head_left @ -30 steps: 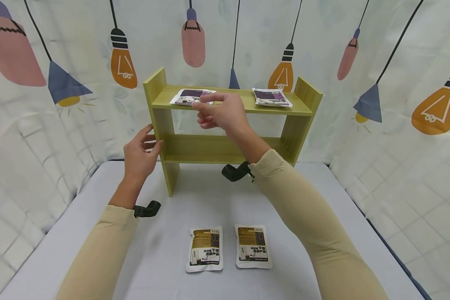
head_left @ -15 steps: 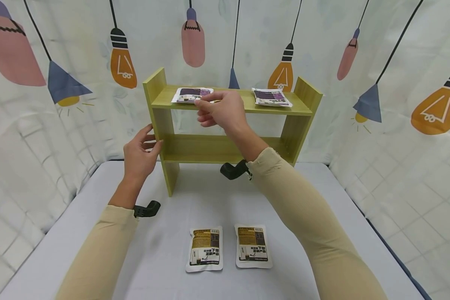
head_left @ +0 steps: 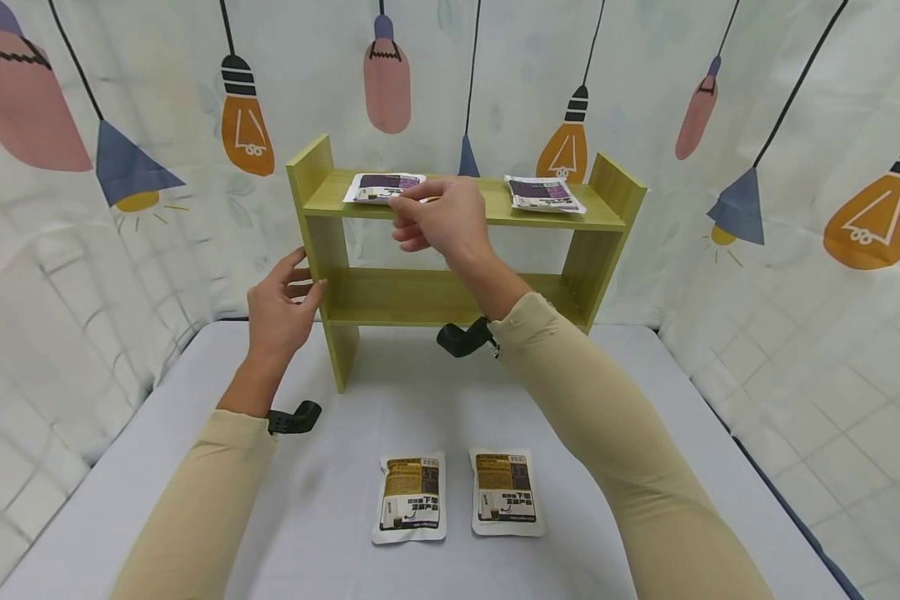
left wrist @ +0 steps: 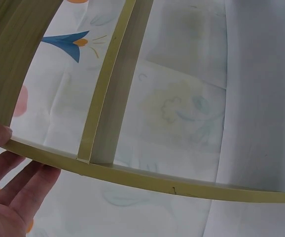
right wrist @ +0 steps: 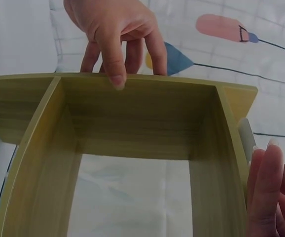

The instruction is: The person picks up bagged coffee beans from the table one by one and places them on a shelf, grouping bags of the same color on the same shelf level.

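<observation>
A small yellow-green wooden shelf point(head_left: 412, 310) stands on the white-covered table. My left hand point(head_left: 281, 312) grips its left side panel, thumb in front and fingers behind, as the left wrist view point(left wrist: 19, 185) also shows. My right hand point(head_left: 446, 218) is at the front right corner of a flat white pouch with a purple label point(head_left: 375, 188), lying on the top board's left part. In the right wrist view, fairly straight fingers point(right wrist: 267, 182) reach up beside that board, right by the pouch's pale edge point(right wrist: 246, 132). Another purple-labelled pouch point(head_left: 543, 195) lies on the top board's right part.
Two white pouches with brown-and-gold labels, a left one point(head_left: 411, 498) and a right one point(head_left: 506, 493), lie side by side on the table point(head_left: 307, 533) in front of the shelf. A lamp-patterned white curtain point(head_left: 307, 67) hangs close behind the shelf.
The left pouch on the top board has shifted slightly back and lies flatter. My right thumb and forefinger have drawn closer together at its corner. My left hand keeps its place.
</observation>
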{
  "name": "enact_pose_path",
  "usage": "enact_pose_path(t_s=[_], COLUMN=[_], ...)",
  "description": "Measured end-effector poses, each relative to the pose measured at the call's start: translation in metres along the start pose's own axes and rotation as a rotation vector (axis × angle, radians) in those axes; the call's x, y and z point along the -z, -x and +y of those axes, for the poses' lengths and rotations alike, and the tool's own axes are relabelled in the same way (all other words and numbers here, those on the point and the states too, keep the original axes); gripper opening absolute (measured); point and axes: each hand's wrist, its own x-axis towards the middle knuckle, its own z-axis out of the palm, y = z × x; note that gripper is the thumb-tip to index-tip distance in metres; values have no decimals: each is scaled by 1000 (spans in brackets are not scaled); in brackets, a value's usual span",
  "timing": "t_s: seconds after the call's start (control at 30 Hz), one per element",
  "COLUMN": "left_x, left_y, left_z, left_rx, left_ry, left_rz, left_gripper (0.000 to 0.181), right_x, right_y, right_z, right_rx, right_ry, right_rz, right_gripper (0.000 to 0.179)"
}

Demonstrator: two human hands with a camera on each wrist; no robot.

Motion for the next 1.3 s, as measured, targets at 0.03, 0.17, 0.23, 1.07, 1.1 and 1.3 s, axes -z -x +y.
enact_pose_path(t_s=[0.03,0.17,0.23,1.07,1.1,1.3], left_x=[0,-1,-1,-1,0,0], left_y=[0,0,1,1,1,1], left_z=[0,-1,-1,1,1,2], left_rx=[0,6,9,25,25,22], left_ry=[0,-8,-8,-1,-2,10], left_rz=[0,-5,-8,-11,-10,-10], left_gripper=[54,55,55,54,54,55], right_x=[0,1,2,32,33,42], right_y=[0,1,2,42,44,60], right_z=[0,3,6,49,52,70], right_rx=[3,22,38,169,175,163], right_ry=[0,-15,-32,-172,-169,-108], right_rz=[0,-1,-1,-133,-137,-136], right_gripper=[17,19,20,28,28,30])
